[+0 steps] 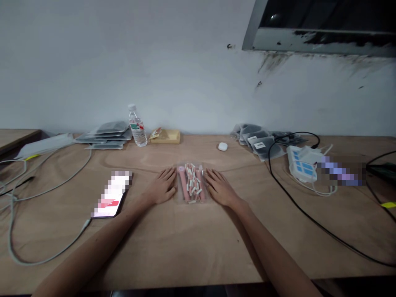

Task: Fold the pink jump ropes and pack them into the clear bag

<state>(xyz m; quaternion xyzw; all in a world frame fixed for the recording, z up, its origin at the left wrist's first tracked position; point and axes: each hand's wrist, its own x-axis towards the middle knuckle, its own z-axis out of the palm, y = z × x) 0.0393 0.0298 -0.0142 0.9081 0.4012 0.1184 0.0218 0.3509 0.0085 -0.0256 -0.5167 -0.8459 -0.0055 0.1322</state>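
Note:
A clear plastic bag (192, 200) lies flat on the wooden table between my hands. Inside it are two pink rods (183, 183) along the sides and several small white and pink cylindrical pieces (193, 179) in the middle; their exact kind I cannot make out. My left hand (161, 186) rests palm down at the bag's left edge, fingers stretched out. On the other side, my right hand (220, 187) lies flat with its fingertips at the bag's right edge. Neither hand grips anything.
Left of my arm lies a lit phone (113, 194) on a white cable. Toward the wall stand a water bottle (138, 128), a small box (168, 137), a white case (222, 146) and bagged packets (258, 142). A power strip (301, 163) and black cable (297, 206) occupy the right.

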